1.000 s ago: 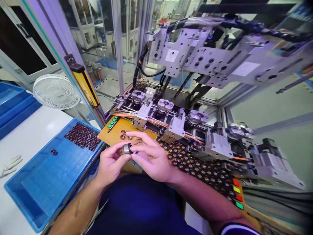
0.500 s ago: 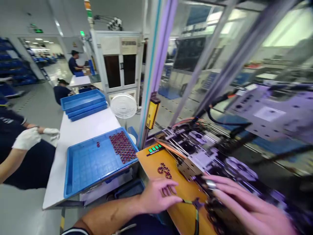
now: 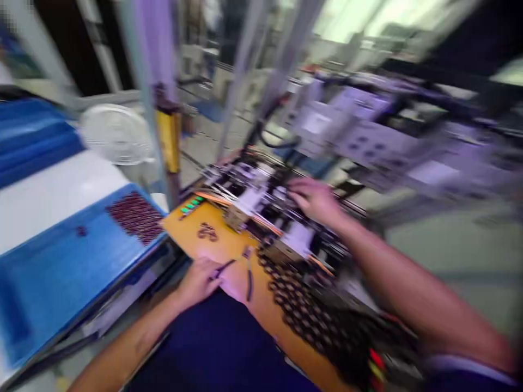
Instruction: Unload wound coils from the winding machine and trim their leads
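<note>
Blur smeared the whole view, so small detail was uncertain. At far left a blue tray (image 3: 61,272) held a patch of dark rings (image 3: 137,216); a white fan (image 3: 112,133) stood behind it. The left hand (image 3: 200,282) rested on the orange panel (image 3: 229,245), fingers closed on thin dark cutters (image 3: 239,272), which could slip off the near edge. The right hand (image 3: 314,198) reached into the machine fixtures (image 3: 265,201); its grip could not be told. Crowded clamps and cables there might snag fingers.

white fan (image 3: 115,133) on white table (image 3: 49,190); glass panels, metal posts behind.
</note>
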Available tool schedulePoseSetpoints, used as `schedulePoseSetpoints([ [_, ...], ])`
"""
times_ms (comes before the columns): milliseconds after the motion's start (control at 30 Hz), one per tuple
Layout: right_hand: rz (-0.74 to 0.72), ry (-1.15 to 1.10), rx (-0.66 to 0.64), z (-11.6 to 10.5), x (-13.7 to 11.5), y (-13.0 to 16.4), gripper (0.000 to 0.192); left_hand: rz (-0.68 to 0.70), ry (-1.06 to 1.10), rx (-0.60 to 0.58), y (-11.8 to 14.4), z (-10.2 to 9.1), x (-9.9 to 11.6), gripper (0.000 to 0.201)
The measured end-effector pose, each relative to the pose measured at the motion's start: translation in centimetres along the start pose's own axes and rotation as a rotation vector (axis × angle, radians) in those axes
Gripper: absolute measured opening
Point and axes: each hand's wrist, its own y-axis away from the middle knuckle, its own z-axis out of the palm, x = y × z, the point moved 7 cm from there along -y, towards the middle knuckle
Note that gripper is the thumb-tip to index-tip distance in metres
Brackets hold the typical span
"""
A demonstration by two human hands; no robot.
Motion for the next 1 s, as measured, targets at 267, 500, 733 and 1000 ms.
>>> schedulePoseSetpoints([
  [267,0.165,0.167,-0.050,-2.2,8.2,3.4,0.014,0.102,-0.018,0.072,-1.0,-0.4,-1.9,0.028],
  [500,0.192,0.233,-0.128,-1.1,7.7,3.6,0.019,0.116,-0.061,0.124,-1.0,-0.9,-1.3,0.026],
  [733,0.280,0.363,-0.281,-0.4,7.7,2.6,0.011,0.122,-0.068,0.120,-1.3,-1.0,-1.3,0.025],
  [1000,0.323,0.416,-0.320,-1.0,6.4,3.2,0.021,0.131,-0.053,0.060,-1.3,-1.2,-1.5,0.027],
])
